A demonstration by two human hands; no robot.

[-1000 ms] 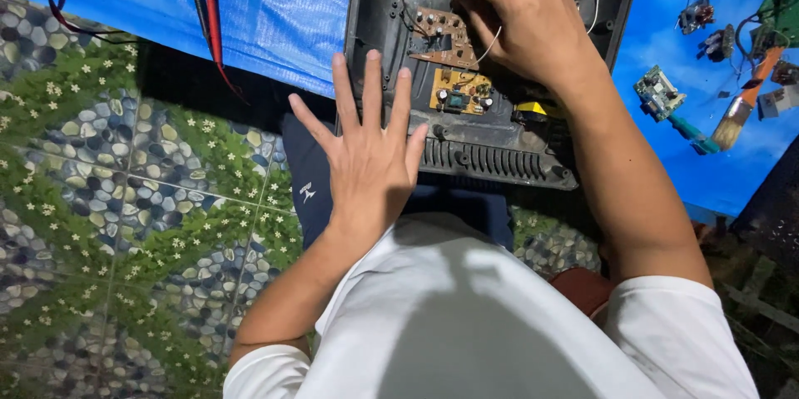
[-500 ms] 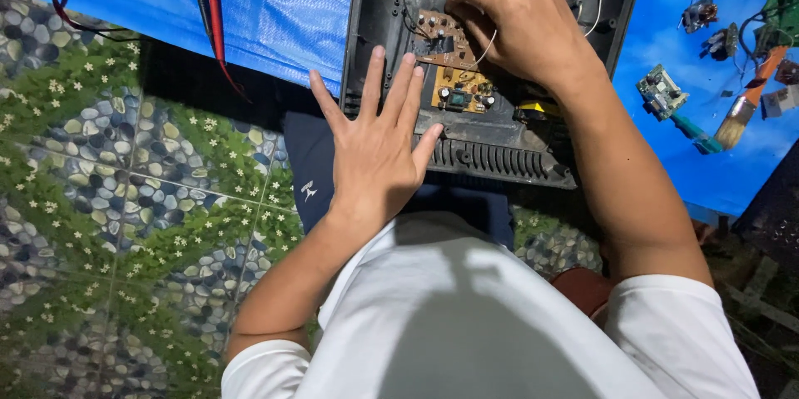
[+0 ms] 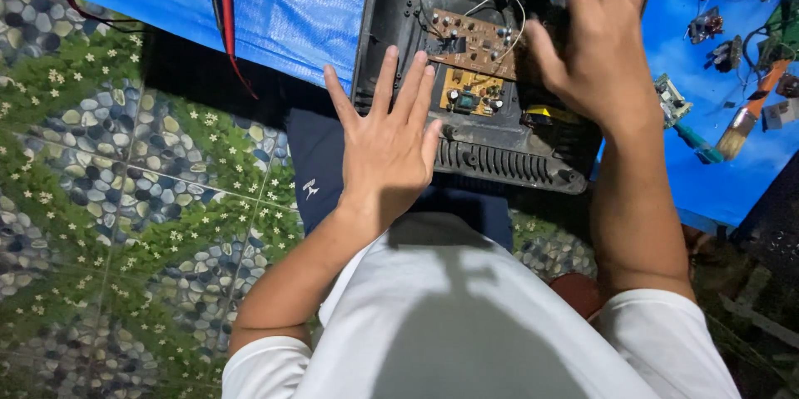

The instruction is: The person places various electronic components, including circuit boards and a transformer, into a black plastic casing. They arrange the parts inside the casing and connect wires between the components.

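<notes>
An opened black plastic device case point(image 3: 508, 162) lies on a blue tarp point(image 3: 308, 8) in front of me, with two brown circuit boards point(image 3: 470, 45) and white wires inside. My left hand point(image 3: 387, 145) hovers flat with fingers spread over the case's near left corner, holding nothing. My right hand point(image 3: 595, 41) is over the right inner part of the case, fingers curled and blurred; whether it grips anything is hidden. My white shirt fills the bottom of the view.
Red and black multimeter probes point(image 3: 225, 0) lie on the tarp at upper left. A paintbrush point(image 3: 741, 128), a green-handled tool point(image 3: 695, 145) and loose circuit parts point(image 3: 707, 29) sit at right. A patterned pebble-and-grass floor mat point(image 3: 125, 199) covers the left.
My left hand has shifted slightly forward over the case edge. My right hand has lifted off the upper circuit board and moved right, uncovering that board.
</notes>
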